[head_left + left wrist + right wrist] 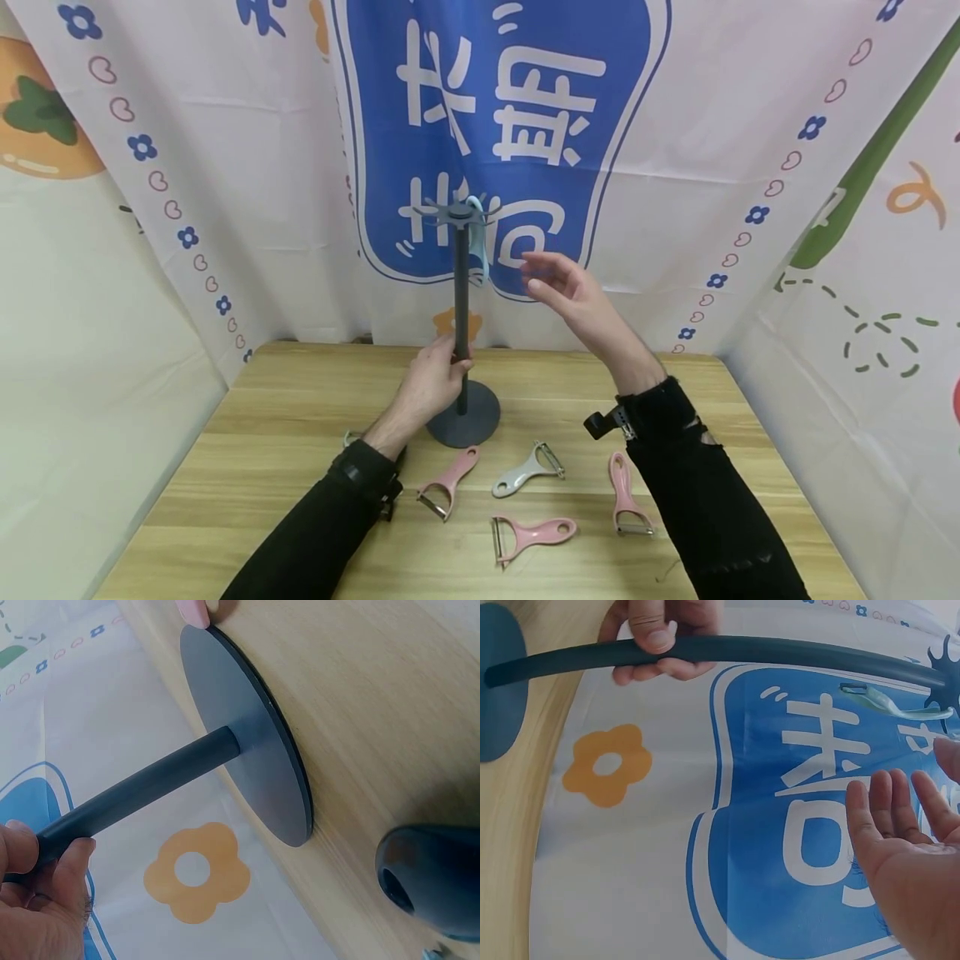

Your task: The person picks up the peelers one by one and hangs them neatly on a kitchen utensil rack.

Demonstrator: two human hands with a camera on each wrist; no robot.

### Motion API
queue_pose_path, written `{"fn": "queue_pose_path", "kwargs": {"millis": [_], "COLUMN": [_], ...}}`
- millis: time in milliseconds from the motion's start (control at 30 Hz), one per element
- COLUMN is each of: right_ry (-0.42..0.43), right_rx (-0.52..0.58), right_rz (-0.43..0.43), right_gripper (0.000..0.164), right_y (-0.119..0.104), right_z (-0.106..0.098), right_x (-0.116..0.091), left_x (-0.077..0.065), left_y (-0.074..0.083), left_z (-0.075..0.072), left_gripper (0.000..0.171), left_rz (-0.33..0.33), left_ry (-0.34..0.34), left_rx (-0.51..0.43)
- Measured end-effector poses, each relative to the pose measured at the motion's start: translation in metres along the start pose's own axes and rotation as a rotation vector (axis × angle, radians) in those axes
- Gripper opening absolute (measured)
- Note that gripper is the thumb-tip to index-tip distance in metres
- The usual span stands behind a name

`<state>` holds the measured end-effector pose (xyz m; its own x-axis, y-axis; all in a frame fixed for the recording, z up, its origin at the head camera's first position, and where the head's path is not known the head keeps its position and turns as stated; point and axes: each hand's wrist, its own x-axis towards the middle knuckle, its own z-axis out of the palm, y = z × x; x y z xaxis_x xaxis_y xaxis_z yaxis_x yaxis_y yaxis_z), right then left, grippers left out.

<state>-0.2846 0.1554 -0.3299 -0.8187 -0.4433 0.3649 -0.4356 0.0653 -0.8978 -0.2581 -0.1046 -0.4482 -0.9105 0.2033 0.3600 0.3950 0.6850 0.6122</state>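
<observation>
A dark grey stand [462,300] with a round base and a ring of hooks on top stands upright on the table. My left hand [433,379] grips its pole low down, thumb and fingers wrapped around it in the left wrist view. From a hook hangs a light blue peeler [477,242], also seen in the right wrist view as a light blue peeler [881,701] beside the pole. My right hand [573,300] is raised to the right of this peeler, apart from it, fingers loosely bent and holding nothing.
In front of the stand lie three pink peelers [534,533] and a light grey peeler [525,473] on the wooden table [300,483]. A dark rounded thing [435,877] shows in the left wrist view. Behind the table hangs a printed curtain [262,208].
</observation>
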Motion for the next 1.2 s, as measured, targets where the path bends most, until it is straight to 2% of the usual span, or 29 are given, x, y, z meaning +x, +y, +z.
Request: {"fn": "queue_pose_path", "kwargs": {"millis": [233, 667, 1200], "right_ry": [-0.059, -0.180, -0.304], "right_rx": [-0.128, -0.295, -0.643], "right_rz": [0.029, -0.043, -0.099], "right_gripper": [0.050, 0.044, 0.047], "right_y": [0.007, 0.018, 0.022], "right_z": [-0.001, 0.004, 0.014], "right_x": [-0.012, -0.029, -0.047], "left_x": [0.000, 0.001, 0.001], "left_y": [0.000, -0.001, -0.002], "left_z": [0.000, 0.001, 0.001], "left_gripper": [0.006, 0.007, 0.006], "left_rz": [-0.001, 0.000, 0.000], "left_ry": [0.002, -0.007, -0.006], "left_rx": [0.004, 0.003, -0.005]}}
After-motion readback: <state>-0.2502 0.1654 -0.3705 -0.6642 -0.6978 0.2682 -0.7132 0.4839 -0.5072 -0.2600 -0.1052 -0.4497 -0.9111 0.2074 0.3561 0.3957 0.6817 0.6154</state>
